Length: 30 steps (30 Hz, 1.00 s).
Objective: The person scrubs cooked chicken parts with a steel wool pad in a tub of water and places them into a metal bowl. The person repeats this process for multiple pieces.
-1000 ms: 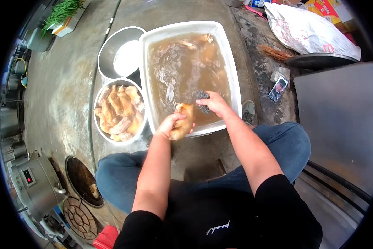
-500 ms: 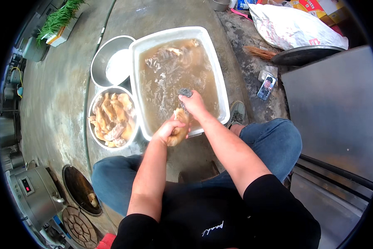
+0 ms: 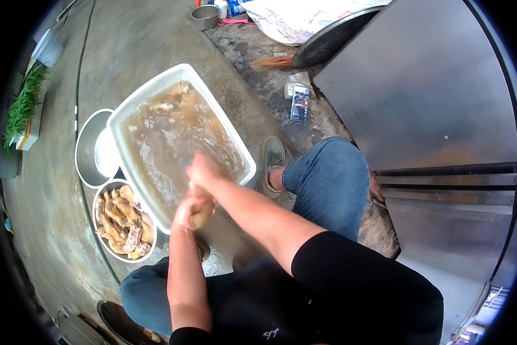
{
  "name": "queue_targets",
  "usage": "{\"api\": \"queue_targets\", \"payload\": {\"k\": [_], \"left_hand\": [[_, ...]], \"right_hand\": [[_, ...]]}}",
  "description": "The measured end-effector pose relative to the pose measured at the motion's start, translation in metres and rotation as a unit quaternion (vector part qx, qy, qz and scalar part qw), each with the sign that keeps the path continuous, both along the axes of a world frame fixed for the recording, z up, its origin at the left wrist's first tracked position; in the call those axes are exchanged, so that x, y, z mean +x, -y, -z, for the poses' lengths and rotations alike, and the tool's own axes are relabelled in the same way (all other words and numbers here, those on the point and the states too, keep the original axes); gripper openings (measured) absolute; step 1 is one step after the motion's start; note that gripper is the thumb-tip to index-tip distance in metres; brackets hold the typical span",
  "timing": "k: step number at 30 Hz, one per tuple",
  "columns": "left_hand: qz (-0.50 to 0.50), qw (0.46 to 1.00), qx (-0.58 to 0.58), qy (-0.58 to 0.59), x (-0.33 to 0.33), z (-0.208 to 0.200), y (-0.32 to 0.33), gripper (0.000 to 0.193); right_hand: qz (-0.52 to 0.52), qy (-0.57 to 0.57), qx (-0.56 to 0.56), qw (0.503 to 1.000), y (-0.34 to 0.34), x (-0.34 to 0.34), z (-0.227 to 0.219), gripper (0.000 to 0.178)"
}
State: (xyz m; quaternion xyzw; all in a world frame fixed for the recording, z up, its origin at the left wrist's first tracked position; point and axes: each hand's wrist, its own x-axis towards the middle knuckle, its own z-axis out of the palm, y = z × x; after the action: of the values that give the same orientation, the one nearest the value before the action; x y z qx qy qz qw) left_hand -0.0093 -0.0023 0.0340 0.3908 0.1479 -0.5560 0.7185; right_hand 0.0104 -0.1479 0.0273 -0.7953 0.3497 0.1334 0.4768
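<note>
Over the near edge of a white plastic tub [image 3: 249,167], my left hand [image 3: 189,210] is closed around a yellowish pig's trotter [image 3: 202,216]. My right hand [image 3: 203,171], smeared by motion, is just beyond it, above the murky water [image 3: 166,141]. A blurred bit of grey steel wool scourer [image 3: 187,163] shows at its fingers. More pale pieces [image 3: 179,89] poke out of the water at the tub's far end. To the left, a round bowl [image 3: 95,214] holds several similar trotters [image 3: 120,211].
A metal basin [image 3: 87,146] with something white in it stands beside the tub. At right are a phone [image 3: 300,103], a straw broom [image 3: 271,62] and a large steel cabinet [image 3: 425,86]. A hose [image 3: 80,86] runs along the concrete floor at left. My shoe [image 3: 273,156] is close to the tub.
The whole view has swung, so the tub now appears tilted and further left. My right hand has come closer to the trotter and blurred; the scourer shows less. Both hands keep their holds.
</note>
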Motion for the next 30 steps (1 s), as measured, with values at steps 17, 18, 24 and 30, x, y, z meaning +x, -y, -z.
{"api": "queue_targets", "payload": {"k": [17, 18, 24, 30], "left_hand": [[-0.016, 0.998, -0.059, 0.02, 0.001, 0.029, -0.012, 0.056], [-0.011, 0.997, -0.081, 0.011, 0.0, 0.032, -0.01, 0.057], [-0.039, 0.998, -0.041, -0.015, -0.001, 0.029, -0.007, 0.073], [-0.043, 0.992, -0.115, 0.043, -0.001, 0.001, -0.008, 0.08]], "right_hand": [[0.295, 0.107, 0.201, 0.928, 0.002, -0.006, 0.015, 0.047], [0.326, 0.151, 0.273, 0.893, 0.012, -0.004, 0.027, 0.044], [0.071, 0.154, 0.156, 0.973, -0.008, -0.031, 0.02, 0.056], [0.262, 0.046, 0.412, 0.872, 0.012, -0.018, 0.005, 0.038]]}}
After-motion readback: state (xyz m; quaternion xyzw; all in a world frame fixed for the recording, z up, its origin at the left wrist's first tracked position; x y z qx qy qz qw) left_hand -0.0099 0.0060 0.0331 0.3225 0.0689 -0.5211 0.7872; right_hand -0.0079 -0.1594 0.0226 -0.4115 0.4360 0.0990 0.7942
